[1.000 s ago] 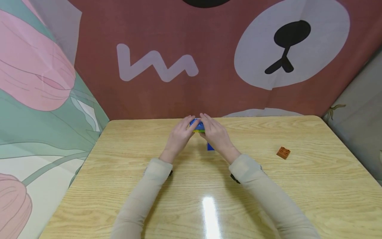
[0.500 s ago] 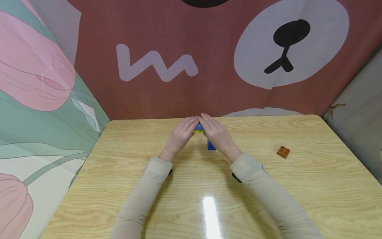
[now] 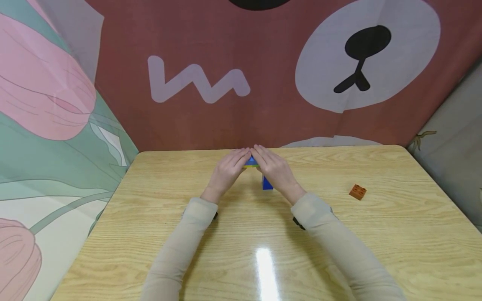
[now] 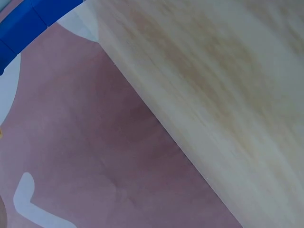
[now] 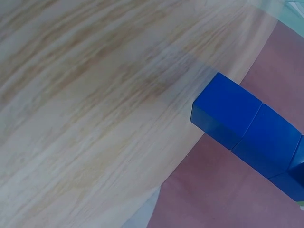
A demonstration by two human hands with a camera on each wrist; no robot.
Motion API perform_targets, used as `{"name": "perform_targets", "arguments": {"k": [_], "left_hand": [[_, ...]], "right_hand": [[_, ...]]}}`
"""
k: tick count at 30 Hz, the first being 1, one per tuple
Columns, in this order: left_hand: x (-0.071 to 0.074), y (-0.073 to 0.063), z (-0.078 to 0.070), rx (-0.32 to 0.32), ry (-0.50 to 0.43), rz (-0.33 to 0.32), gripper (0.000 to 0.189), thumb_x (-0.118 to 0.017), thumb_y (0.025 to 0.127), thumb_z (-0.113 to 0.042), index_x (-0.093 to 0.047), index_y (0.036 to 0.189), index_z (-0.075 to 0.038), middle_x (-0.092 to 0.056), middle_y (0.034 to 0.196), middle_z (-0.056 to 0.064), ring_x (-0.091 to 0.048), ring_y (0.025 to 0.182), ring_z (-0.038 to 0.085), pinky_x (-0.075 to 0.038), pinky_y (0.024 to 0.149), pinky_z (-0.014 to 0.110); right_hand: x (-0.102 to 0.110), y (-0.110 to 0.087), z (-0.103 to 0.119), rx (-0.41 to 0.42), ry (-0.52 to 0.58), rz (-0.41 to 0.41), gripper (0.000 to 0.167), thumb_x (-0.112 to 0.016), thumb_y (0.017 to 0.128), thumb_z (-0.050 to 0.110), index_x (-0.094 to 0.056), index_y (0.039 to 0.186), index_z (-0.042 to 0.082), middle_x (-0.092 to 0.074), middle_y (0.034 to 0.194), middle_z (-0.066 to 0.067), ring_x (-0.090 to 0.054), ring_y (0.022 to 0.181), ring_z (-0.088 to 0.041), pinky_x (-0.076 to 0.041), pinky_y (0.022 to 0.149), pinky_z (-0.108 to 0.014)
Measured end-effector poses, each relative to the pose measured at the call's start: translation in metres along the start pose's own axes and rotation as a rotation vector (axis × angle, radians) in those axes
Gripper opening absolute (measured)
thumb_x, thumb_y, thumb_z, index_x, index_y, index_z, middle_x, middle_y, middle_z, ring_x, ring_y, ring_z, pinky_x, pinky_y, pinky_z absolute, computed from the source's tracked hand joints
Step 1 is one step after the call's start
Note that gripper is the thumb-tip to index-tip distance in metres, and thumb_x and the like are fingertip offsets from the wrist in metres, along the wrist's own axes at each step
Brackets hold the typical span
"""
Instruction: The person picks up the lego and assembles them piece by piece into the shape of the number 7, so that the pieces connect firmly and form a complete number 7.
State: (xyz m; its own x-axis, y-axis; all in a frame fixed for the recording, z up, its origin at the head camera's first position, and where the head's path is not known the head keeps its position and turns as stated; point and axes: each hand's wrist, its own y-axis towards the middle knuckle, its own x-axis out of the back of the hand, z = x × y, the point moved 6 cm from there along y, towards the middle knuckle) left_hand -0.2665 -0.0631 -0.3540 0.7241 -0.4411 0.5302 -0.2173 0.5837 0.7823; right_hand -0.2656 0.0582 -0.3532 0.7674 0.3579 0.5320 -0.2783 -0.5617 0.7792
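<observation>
Left hand, right hand: hold blue-yellow-green plastic bricks between them
Long blue plastic post: points down — nearer right hand

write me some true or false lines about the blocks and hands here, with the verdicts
1. The left hand and right hand both touch a blue-topped piece. True.
2. A brown brick lies on the table, apart from the hands. True.
3. The brown brick is left of both hands. False: it lies to their right.
4. In the head view, the right hand partly hides a blue block. True.
5. The right wrist view shows no blocks. False: blue blocks show there, end to end.
</observation>
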Motion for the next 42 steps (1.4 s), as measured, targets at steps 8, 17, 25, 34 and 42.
{"name": "perform_targets", "arguments": {"k": [8, 17, 25, 34, 42], "left_hand": [[-0.001, 0.001, 0.000, 0.025, -0.008, 0.015, 0.046, -0.081, 0.073, -0.010, -0.066, 0.116, -0.002, -0.069, 0.117, 0.010, -0.065, 0.110, 0.020, -0.049, 0.101, 0.028], [-0.007, -0.001, 0.012, 0.253, -0.265, 0.178, 0.060, -0.078, 0.079, -0.023, -0.053, 0.128, 0.002, -0.058, 0.130, 0.015, -0.057, 0.123, 0.027, -0.047, 0.104, 0.032], [-0.026, -0.020, 0.033, 0.836, -0.943, 0.294, 0.064, -0.074, 0.083, -0.011, -0.039, 0.135, 0.000, -0.055, 0.130, 0.022, -0.056, 0.119, 0.036, -0.050, 0.100, 0.044], [-0.032, -0.028, 0.036, 1.025, -1.184, 0.291, 0.047, -0.067, 0.089, -0.008, -0.049, 0.131, -0.002, -0.058, 0.127, 0.019, -0.058, 0.119, 0.030, -0.050, 0.101, 0.037], [-0.032, -0.030, 0.037, 1.061, -1.205, 0.302, 0.042, -0.068, 0.088, -0.011, -0.054, 0.127, -0.006, -0.059, 0.126, 0.016, -0.058, 0.119, 0.027, -0.050, 0.101, 0.036]], "right_hand": [[0.001, 0.001, -0.001, -0.016, 0.017, -0.013, 0.053, -0.084, 0.070, 0.013, -0.065, 0.117, -0.001, -0.069, 0.116, -0.015, -0.067, 0.106, -0.025, -0.057, 0.085, -0.031], [-0.001, 0.001, -0.001, -0.021, -0.005, 0.023, 0.056, -0.084, 0.070, 0.019, -0.064, 0.119, -0.001, -0.069, 0.118, -0.014, -0.067, 0.107, -0.024, -0.057, 0.084, -0.031], [0.001, 0.003, -0.001, -0.056, 0.015, 0.079, 0.060, -0.084, 0.071, 0.020, -0.062, 0.123, 0.001, -0.067, 0.121, -0.013, -0.066, 0.110, -0.024, -0.057, 0.085, -0.031], [0.001, 0.002, -0.003, -0.113, 0.075, 0.110, 0.059, -0.083, 0.074, 0.020, -0.061, 0.126, 0.003, -0.066, 0.124, -0.013, -0.066, 0.111, -0.023, -0.057, 0.085, -0.032], [0.000, 0.002, -0.011, -0.250, 0.323, 0.377, 0.063, -0.075, 0.084, 0.023, -0.049, 0.139, 0.005, -0.053, 0.141, -0.012, -0.054, 0.127, -0.026, -0.052, 0.097, -0.038]]}}
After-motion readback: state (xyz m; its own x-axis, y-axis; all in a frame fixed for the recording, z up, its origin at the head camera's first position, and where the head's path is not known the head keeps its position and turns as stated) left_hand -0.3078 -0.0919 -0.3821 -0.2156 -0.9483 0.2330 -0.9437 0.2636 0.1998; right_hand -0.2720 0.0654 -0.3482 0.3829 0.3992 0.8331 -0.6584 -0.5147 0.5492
